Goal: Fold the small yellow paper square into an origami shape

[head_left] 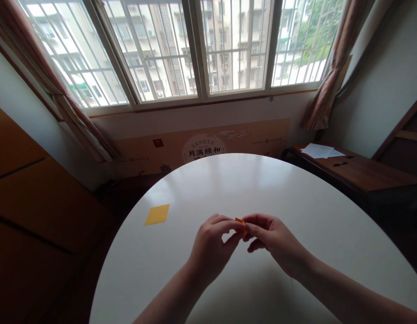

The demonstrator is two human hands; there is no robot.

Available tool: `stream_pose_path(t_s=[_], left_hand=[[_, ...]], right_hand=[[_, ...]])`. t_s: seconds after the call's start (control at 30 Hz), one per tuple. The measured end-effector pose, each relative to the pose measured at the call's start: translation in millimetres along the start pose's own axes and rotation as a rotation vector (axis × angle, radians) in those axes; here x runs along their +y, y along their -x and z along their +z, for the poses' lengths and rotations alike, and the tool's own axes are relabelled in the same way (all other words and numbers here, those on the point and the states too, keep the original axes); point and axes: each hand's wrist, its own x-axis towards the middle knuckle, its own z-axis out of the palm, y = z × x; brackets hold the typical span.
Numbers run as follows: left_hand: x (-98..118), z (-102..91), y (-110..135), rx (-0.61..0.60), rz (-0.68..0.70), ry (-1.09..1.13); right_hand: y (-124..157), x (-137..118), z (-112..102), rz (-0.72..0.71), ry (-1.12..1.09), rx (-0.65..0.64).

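Closest to me, two bare forearms (337, 281) come in from the bottom edge. The left hand (213, 243) and right hand (271, 234) meet at lower centre, fingertips pinched on a small orange piece (240, 222). At left of centre, a yellow square (157, 214) lies on the round white surface (269, 180). Beyond, upper centre, a tan panel (203, 139) reads "ZANKEE" and "月满颐和", the next line partly hidden. The white sheets (321, 150), upper right, I can't read.

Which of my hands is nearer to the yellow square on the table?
Left: your left hand is right of the yellow square, with your right hand farther right.
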Motion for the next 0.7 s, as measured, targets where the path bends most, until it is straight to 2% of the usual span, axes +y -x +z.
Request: stream_pose_path(t_s=[0.23, 0.7], left_hand=[[-0.8, -0.3, -1.6, 0.031, -0.017, -0.004], [-0.2, -1.0, -0.9, 0.008, -0.033, 0.019]], right_hand=[[2.9, -2.6, 2.1, -0.047, 0.051, 0.008], [2.0, -0.1, -1.2, -0.051, 0.047, 0.001]])
